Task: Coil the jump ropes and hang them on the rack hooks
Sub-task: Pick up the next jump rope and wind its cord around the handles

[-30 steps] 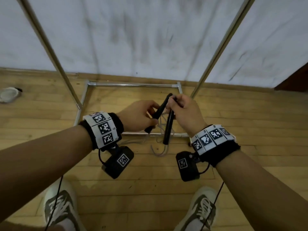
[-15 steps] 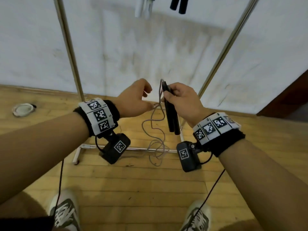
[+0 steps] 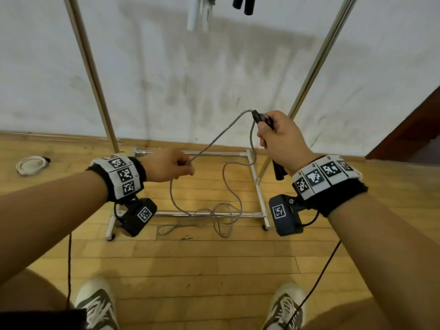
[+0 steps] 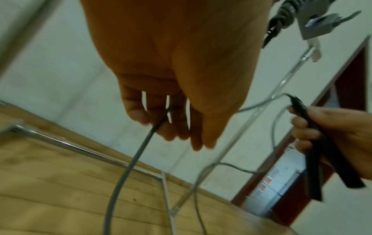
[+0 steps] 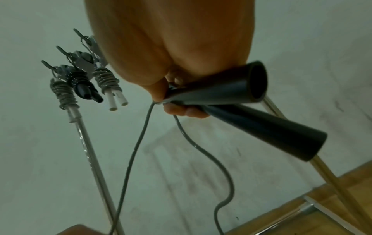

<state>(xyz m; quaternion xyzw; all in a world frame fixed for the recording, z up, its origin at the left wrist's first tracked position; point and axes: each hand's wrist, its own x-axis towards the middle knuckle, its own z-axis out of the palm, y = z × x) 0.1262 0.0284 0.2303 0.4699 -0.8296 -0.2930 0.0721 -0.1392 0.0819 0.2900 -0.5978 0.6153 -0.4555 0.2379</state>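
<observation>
My right hand [image 3: 277, 136] grips both black handles [image 5: 237, 101] of a jump rope, held together in front of the rack's right post. The grey cord [image 3: 215, 141] runs taut from the handle tips down-left into my left hand [image 3: 171, 166], which pinches it in curled fingers [image 4: 159, 120]. From there the cord hangs in loose loops [image 3: 214, 210] onto the floor over the rack's base bar. Three coiled ropes [image 5: 80, 79] hang on hooks at the rack's top; their handle ends [image 3: 242, 4] show at the head view's top edge.
The metal rack has two slanted posts [image 3: 88, 67] and a rectangular base frame [image 3: 258, 189] on the wooden floor, against a white wall. A white round object [image 3: 31, 165] lies on the floor at far left. My shoes [image 3: 95, 306] stand below.
My left hand let go of the handles, moved left and down, and took hold of the cord, pulling it taut. My right hand now holds both handles, raised and further right.
</observation>
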